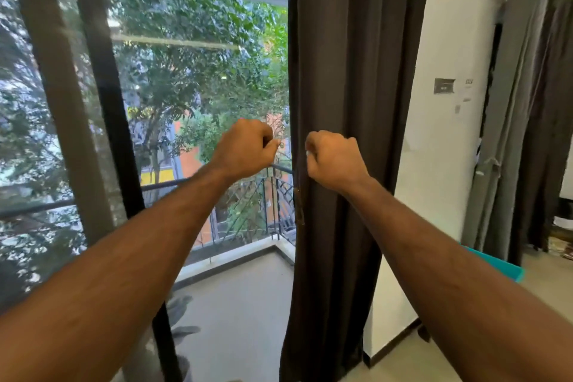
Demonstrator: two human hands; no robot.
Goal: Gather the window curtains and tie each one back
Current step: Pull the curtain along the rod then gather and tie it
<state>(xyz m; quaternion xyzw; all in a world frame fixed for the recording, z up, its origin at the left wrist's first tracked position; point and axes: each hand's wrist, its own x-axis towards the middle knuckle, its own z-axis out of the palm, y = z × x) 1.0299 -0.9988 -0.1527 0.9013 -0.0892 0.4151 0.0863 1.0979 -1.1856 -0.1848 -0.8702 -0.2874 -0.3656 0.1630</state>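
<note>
A dark brown curtain [347, 102] hangs gathered in long folds at the right side of the window [198, 71]. My right hand [333, 158] is a curled fist in front of the curtain's left edge, back of the hand toward me. Whether its fingers grip a fold is hidden. My left hand [248, 146] is raised beside it, in front of the glass, fingers curled and thumb against the fingertips. Nothing shows between them. No tie is visible around this curtain at hand height.
A dark window frame post [124, 164] stands at the left. A balcony railing [273, 189] lies outside. A white wall [446, 102] is to the right of the curtain. Beyond it hang grey curtains [508, 121] bound with a cord, and a teal object [508, 267] sits behind my right forearm.
</note>
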